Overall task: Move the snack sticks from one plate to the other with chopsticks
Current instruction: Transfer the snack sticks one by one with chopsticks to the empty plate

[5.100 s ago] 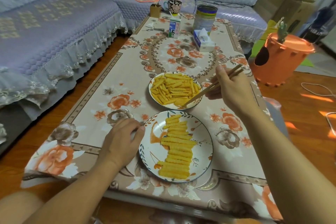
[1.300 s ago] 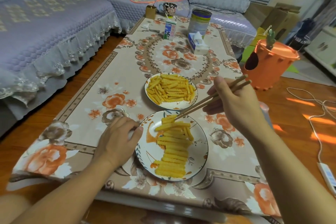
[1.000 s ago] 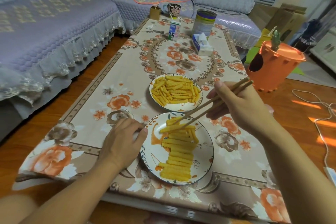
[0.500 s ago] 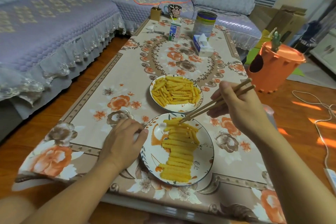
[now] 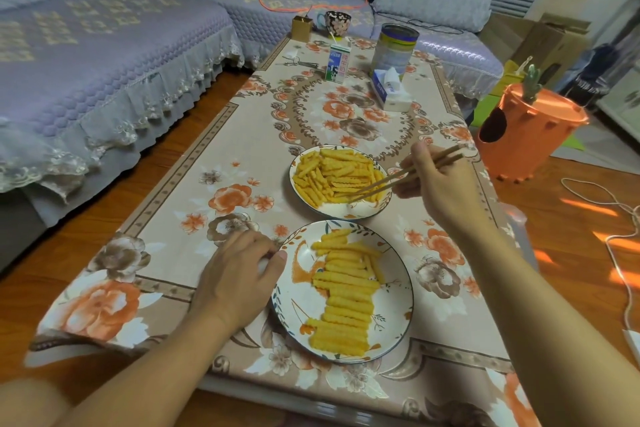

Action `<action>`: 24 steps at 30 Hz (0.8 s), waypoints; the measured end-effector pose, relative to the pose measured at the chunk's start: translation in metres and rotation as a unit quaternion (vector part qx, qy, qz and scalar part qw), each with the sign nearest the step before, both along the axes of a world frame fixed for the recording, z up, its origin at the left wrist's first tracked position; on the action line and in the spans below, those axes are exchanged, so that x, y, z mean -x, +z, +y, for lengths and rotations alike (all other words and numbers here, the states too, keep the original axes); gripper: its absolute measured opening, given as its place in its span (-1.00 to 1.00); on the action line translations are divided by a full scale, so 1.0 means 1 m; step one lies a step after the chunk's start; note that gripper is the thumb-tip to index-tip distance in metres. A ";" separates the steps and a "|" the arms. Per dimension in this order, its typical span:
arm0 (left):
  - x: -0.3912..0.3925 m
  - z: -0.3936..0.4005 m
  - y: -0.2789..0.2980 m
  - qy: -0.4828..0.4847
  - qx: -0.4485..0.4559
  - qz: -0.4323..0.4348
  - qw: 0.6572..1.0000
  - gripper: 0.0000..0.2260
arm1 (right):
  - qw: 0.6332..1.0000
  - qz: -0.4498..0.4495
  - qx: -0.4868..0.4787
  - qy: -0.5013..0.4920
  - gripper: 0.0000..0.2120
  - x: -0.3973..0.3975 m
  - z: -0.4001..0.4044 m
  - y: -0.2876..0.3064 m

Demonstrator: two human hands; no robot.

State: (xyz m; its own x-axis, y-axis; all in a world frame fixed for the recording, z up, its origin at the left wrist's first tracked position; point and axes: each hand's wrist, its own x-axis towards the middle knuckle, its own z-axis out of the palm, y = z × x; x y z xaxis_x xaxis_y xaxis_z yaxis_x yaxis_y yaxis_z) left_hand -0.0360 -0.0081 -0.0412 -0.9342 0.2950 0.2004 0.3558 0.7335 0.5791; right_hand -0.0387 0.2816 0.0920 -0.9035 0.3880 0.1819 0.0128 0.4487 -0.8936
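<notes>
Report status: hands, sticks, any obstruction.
Right hand grips chopsticks, tips in far plate pile. Left hand touches near plate rim. Snack sticks rowed there. Nothing blocking.

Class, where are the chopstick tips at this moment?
In the head view, the chopsticks, held in the right hand, have their tips over the near right part of the far plate, among its snack sticks.

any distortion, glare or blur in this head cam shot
Head view: wide-angle bending, the table edges splay outward and both forearms balloon at the bottom corners; bright orange sun patches on the floor at right; soft overall, the far carton print unreadable; the sticks on the near plate look flat and overbright; chopsticks fairly crisp.
</notes>
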 end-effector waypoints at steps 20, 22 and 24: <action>0.000 0.000 0.001 -0.001 -0.009 -0.003 1.000 -0.49 | 1.000 0.002 0.007 0.014 -0.54 -0.006 0.000 0.029; 0.000 0.000 0.001 -0.001 -0.015 -0.006 1.000 -0.49 | 0.999 0.006 -0.018 0.034 -0.59 -0.009 -0.001 0.036; 0.000 -0.001 0.001 -0.001 -0.020 -0.009 1.000 -0.49 | 0.998 -0.003 -0.045 0.047 -0.62 -0.007 -0.001 0.036</action>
State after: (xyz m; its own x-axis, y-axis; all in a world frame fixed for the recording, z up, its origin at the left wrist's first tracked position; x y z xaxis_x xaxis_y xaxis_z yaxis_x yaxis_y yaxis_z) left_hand -0.0358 -0.0088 -0.0402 -0.9373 0.2882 0.1958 0.3464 0.7096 0.6136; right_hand -0.0317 0.2809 0.1283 -0.9368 0.2828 0.2060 -0.0276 0.5273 -0.8492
